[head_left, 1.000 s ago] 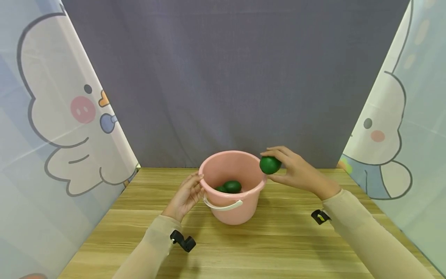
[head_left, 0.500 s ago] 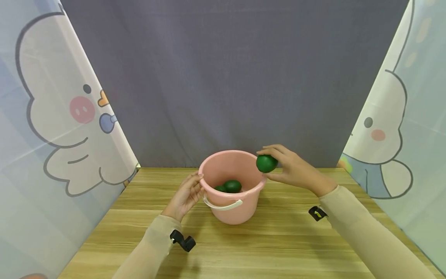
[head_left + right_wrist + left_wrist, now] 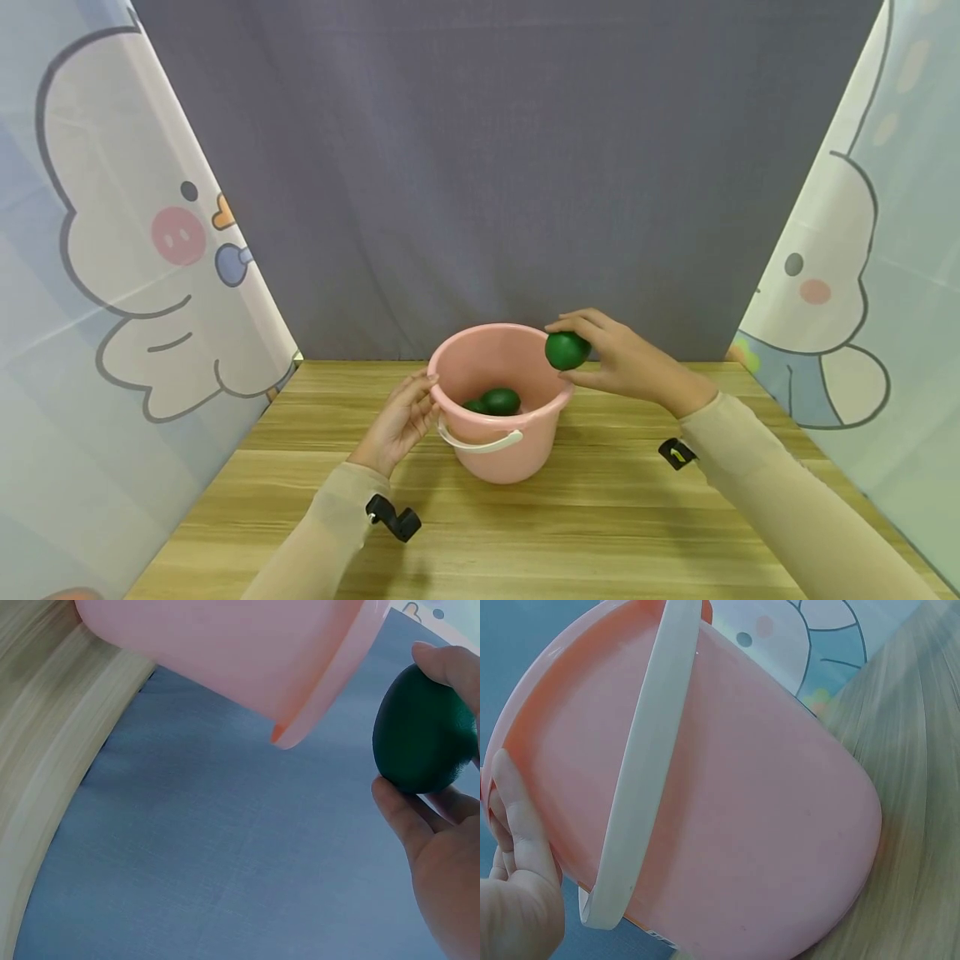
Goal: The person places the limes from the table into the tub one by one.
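Note:
A pink bucket [image 3: 504,454] stands upright, its white handle [image 3: 480,444] hanging down the near side. My left hand [image 3: 397,427] grips its left rim; in the left wrist view one digit [image 3: 521,825] lies along the outer wall just below the rim. My right hand [image 3: 630,367] holds a smooth, dark green, egg-shaped avocado [image 3: 567,350] over the right rim, between fingertips above and thumb below. The right wrist view shows this avocado [image 3: 424,735] beside the bucket's rim [image 3: 330,686]. Inside the bucket lie two more green avocados [image 3: 501,402], one partly hidden behind the near rim.
The bucket stands on a wood-grain table [image 3: 525,542]. A grey cloth [image 3: 510,167] hangs behind the table, and cartoon-printed curtains [image 3: 172,350] flank both sides. Each sleeve carries a black wrist mount [image 3: 393,518].
My right hand has moved a little to the left with the avocado, from beside the right rim to over it. My left hand and the bucket have stayed put.

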The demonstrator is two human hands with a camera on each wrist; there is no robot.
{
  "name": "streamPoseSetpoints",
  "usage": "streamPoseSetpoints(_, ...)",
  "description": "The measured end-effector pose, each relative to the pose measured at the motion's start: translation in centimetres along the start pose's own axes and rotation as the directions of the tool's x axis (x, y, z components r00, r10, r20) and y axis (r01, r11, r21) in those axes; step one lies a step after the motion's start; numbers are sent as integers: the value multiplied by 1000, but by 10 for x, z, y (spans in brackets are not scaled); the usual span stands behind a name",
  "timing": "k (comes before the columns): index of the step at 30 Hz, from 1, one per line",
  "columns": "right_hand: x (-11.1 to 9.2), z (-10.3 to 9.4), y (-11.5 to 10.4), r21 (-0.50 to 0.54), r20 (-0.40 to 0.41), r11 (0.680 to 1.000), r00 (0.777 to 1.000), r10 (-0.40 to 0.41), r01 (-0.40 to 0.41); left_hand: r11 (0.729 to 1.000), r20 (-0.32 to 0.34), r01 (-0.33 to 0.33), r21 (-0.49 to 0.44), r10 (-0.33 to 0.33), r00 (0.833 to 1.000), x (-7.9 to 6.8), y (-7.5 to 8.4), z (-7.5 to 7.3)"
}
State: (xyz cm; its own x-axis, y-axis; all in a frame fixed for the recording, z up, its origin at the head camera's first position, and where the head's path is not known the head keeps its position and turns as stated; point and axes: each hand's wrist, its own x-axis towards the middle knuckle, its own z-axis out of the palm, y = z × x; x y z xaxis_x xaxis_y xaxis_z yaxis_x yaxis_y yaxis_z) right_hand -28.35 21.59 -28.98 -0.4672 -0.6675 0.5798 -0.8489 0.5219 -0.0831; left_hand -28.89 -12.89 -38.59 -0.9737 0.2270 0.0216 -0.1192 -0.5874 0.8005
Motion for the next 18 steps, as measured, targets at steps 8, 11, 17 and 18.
streamPoseSetpoints(8, 4, 1, -1, 23, 39, 999, 999, 33, -34, 1000, 7, 6, -1, -6, 1000, -1, 0, 1)
streamPoseSetpoints(11, 7, 1, -2, 33, 53, 999, 998, 40, -42, 1000, 9, 6, -4, -6, 1000, 0, 0, 1)
streamPoseSetpoints(17, 12, 1, -2, 35, 74, 998, 996, 44, -47, 1000, 4, 9, -1, -9, 1000, 0, 0, 1)
streamPoseSetpoints(18, 12, 1, -3, 33, 76, 998, 996, 45, -48, 1000, 2, 9, -3, -9, 1000, 0, 0, 1)
